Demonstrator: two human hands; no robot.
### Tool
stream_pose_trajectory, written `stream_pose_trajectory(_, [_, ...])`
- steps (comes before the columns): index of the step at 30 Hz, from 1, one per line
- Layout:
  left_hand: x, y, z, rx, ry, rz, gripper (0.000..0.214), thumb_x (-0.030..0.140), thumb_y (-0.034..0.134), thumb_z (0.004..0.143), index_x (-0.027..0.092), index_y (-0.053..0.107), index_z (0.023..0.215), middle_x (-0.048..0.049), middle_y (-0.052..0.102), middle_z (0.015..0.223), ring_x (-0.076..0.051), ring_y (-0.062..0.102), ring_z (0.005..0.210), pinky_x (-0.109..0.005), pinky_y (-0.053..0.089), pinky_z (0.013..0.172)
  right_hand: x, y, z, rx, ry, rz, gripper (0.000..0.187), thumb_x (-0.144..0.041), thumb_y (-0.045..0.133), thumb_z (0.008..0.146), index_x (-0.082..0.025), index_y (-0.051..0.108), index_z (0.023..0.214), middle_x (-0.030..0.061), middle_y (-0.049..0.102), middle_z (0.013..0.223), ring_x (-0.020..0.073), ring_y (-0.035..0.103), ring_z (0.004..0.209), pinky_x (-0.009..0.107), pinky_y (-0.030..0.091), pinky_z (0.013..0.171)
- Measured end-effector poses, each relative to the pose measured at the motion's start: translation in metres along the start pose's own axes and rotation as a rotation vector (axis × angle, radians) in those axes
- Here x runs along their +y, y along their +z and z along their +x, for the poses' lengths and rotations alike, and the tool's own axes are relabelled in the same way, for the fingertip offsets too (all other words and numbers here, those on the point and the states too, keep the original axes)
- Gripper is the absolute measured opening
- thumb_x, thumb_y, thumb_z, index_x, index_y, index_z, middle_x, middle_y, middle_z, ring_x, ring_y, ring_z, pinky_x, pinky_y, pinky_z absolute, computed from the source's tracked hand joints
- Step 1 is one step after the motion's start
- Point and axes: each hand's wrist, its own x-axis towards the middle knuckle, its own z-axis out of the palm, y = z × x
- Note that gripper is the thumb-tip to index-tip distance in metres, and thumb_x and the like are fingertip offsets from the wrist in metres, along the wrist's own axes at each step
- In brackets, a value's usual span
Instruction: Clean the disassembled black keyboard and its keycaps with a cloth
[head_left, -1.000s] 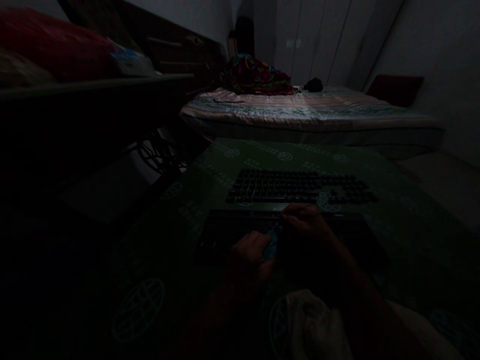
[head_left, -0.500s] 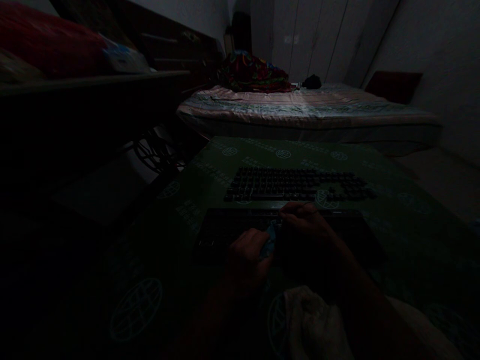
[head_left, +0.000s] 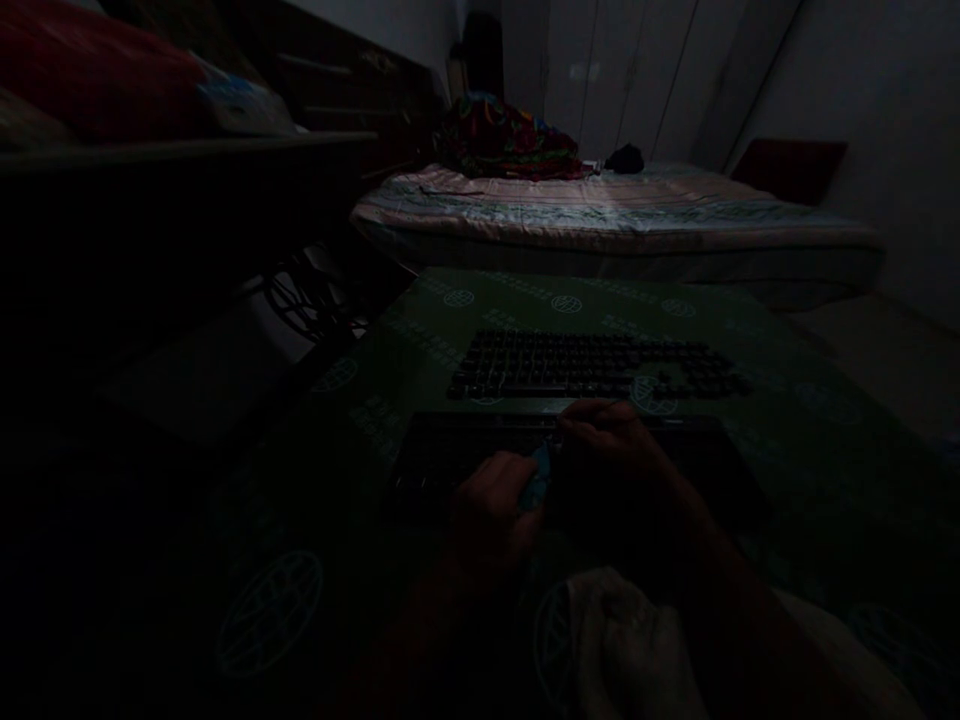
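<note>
As little has shifted, work appears confined to the lower keyboard (head_left: 442,450) mid-frame, my left grip (head_left: 495,497) clasping blue material (head_left: 536,480), my right grip (head_left: 602,430) pinching something thin (head_left: 613,403).

You have two hands: left hand (head_left: 491,500), right hand (head_left: 609,437). Before you: one green bench (head_left: 510,288), one black keyboard (head_left: 439,447), one block of keycaps (head_left: 551,362) too dim to count singly, one blue piece (head_left: 535,486), one pale cloth (head_left: 630,640). Beyond: one bed (head_left: 675,212), one patterned blanket (head_left: 517,142).

bed (head_left: 675,208) | patterned blanket (head_left: 510,142) on it | red bundle (head_left: 97,70) on left shelf (head_left: 330,139)
</note>
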Motion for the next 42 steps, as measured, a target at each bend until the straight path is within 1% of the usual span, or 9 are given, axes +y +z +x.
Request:
stream_pose_trajectory(3, [0.0, 0.002, 0.002, 0.021, 0.015, 0.006, 0.019, 0.011, 0.053, 0.071, 0.017, 0.056, 0.089, -0.0051, 0.061, 0.083, -0.018, 0.056, 0.079, -0.028, 0.047, 0.068, -0.002, -0.001, -0.002, 0.021, -0.001, -0.004, 0.025, -0.039, 0.064, 0.066, -0.014, 0.06, 0.068, -0.0011, 0.053, 0.055, 0.009, 0.049, 0.048, 0.019, 0.036, 0.042])
stream_pose_trajectory(8, [0.001, 0.006, 0.003, -0.024, 0.022, 0.026, 0.025, 0.01, 0.054, 0.067, 0.017, 0.055, 0.09, -0.0066, 0.061, 0.089, -0.02, 0.056, 0.083, -0.032, 0.047, 0.07, -0.004, -0.008, -0.003, 0.009, 0.049, -0.043, 0.027, -0.04, 0.064, 0.066, -0.014, 0.059, 0.068, -0.0019, 0.051, 0.052, 0.0088, 0.046, 0.044, 0.019, 0.034, 0.04])
stream_pose_trajectory(13, [0.002, 0.007, 0.002, -0.07, 0.02, 0.007, 0.027, 0.009, 0.053, 0.066, 0.018, 0.054, 0.092, -0.006, 0.061, 0.091, -0.02, 0.056, 0.084, -0.032, 0.047, 0.072, -0.001, -0.016, -0.002, 0.033, 0.012, -0.053, 0.028, -0.042, 0.064, 0.063, -0.015, 0.057, 0.057, -0.001, 0.052, 0.051, 0.0093, 0.047, 0.044, 0.02, 0.035, 0.041])
stream_pose_trajectory(16, [0.002, 0.005, 0.002, -0.081, 0.002, 0.004, 0.025, 0.009, 0.052, 0.066, 0.018, 0.055, 0.089, -0.0054, 0.061, 0.086, -0.019, 0.056, 0.08, -0.03, 0.046, 0.068, -0.004, -0.015, -0.003, 0.078, 0.03, -0.077, 0.026, -0.04, 0.065, 0.063, -0.014, 0.06, 0.063, -0.0008, 0.054, 0.052, 0.0098, 0.049, 0.045, 0.02, 0.036, 0.041])
stream_pose_trajectory(19, [0.002, 0.003, 0.004, -0.034, -0.014, 0.017, 0.024, 0.009, 0.052, 0.066, 0.018, 0.055, 0.088, -0.0052, 0.06, 0.085, -0.019, 0.056, 0.08, -0.03, 0.047, 0.068, -0.006, -0.01, -0.003, 0.108, 0.053, -0.06, 0.027, -0.04, 0.065, 0.063, -0.014, 0.061, 0.069, -0.0009, 0.055, 0.053, 0.01, 0.05, 0.045, 0.02, 0.037, 0.041])
stream_pose_trajectory(25, [0.0, 0.004, 0.005, 0.01, 0.011, 0.038, 0.029, 0.009, 0.052, 0.065, 0.019, 0.054, 0.092, -0.0054, 0.06, 0.091, -0.02, 0.056, 0.086, -0.03, 0.047, 0.072, 0.0, -0.005, 0.001, 0.077, -0.049, -0.092, 0.026, -0.041, 0.062, 0.066, -0.015, 0.06, 0.066, -0.0002, 0.056, 0.057, 0.0088, 0.049, 0.047, 0.019, 0.037, 0.042])
stream_pose_trajectory(29, [0.0, 0.004, 0.005, -0.027, -0.001, 0.04, 0.021, 0.01, 0.052, 0.067, 0.019, 0.055, 0.086, -0.0039, 0.06, 0.083, -0.017, 0.055, 0.079, -0.027, 0.045, 0.066, -0.003, -0.005, 0.0, 0.025, -0.011, -0.08, 0.024, -0.038, 0.062, 0.065, -0.015, 0.059, 0.065, -0.0016, 0.053, 0.054, 0.0078, 0.046, 0.045, 0.018, 0.034, 0.04])
stream_pose_trajectory(34, [0.005, 0.001, 0.007, -0.057, 0.004, 0.037, 0.017, 0.011, 0.051, 0.069, 0.018, 0.056, 0.083, -0.0031, 0.059, 0.078, -0.016, 0.054, 0.073, -0.025, 0.043, 0.061, -0.005, -0.009, -0.001, -0.033, -0.01, -0.069, 0.024, -0.037, 0.062, 0.066, -0.014, 0.06, 0.063, -0.0006, 0.054, 0.055, 0.0089, 0.048, 0.047, 0.019, 0.035, 0.041])
stream_pose_trajectory(42, [0.008, 0.01, 0.001, -0.113, 0.09, -0.033, 0.025, 0.012, 0.051, 0.069, 0.016, 0.055, 0.093, -0.007, 0.06, 0.088, -0.019, 0.054, 0.081, -0.03, 0.045, 0.067, 0.004, -0.027, 0.002, 0.107, -0.005, -0.114, 0.021, -0.036, 0.063, 0.063, -0.015, 0.061, 0.062, 0.0015, 0.056, 0.054, 0.0115, 0.05, 0.046, 0.021, 0.036, 0.04])
